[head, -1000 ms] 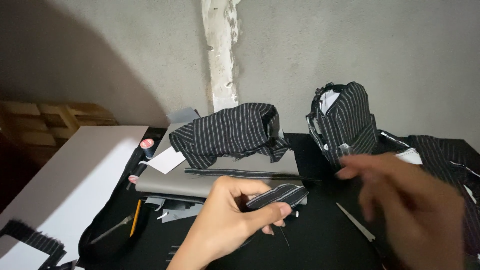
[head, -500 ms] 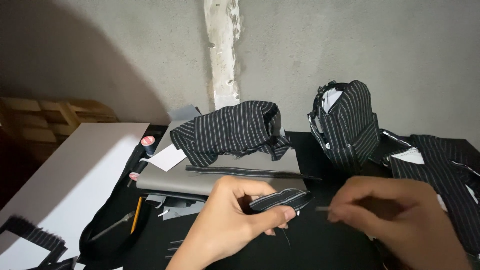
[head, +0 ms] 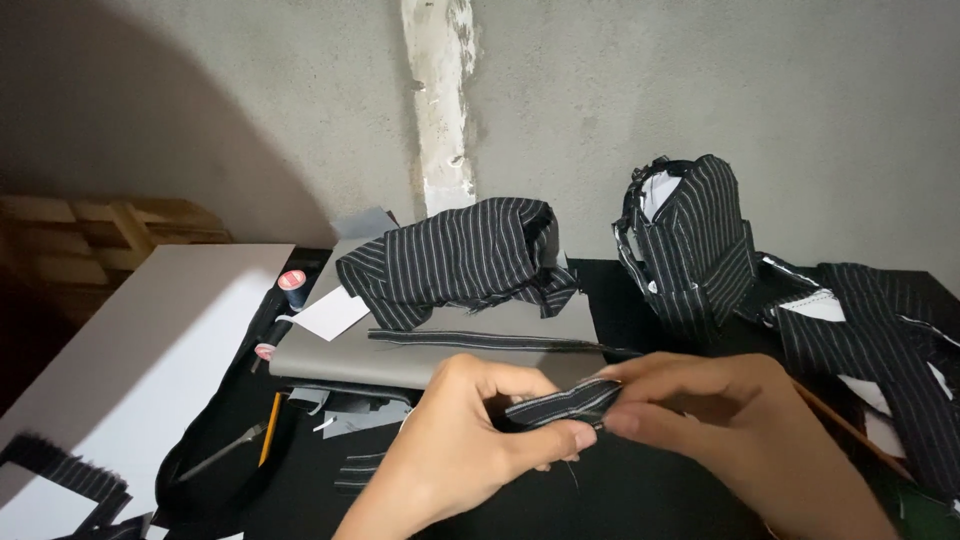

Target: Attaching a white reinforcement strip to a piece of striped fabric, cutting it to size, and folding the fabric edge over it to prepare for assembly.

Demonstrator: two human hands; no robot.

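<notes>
Both of my hands are up in front of me over the black table (head: pixel 640 500). Left hand (head: pixel 470 440) is curled, thumb and fingers pinched onto one end of a small striped fabric strip (head: pixel 562 402). Right hand (head: pixel 730 430) meets it from the other side, fingertips closed narrow on the strip's right end. The strip hangs between the two hands, just above the table, roughly level. A short loose thread seems to dangle under it, too thin to be sure.

Around it: a grey flat board (head: pixel 400 355) lies beyond my left hand, with a long narrow striped band (head: pixel 480 340) laid along it and a crumpled striped piece (head: pixel 460 260) heaped on its far part. A stitched-up bundle of striped cloth (head: pixel 690 245) stands upright to the right, and more striped cloth (head: pixel 880 330) spreads off toward the right edge. A white sheet (head: pixel 130 350) covers the left, with thread spools (head: pixel 291 284) beside it, and a yellow pencil (head: pixel 270 440) and what looks like a metal tool lower down.

Progress, as I judge it: the small strip reads as folded and pressed narrow, so shaping looks mostly done. I see no needle or pin clearly in either hand, so I cannot tell whether any stitching on this strip has begun. The long band on the board lies untouched
</notes>
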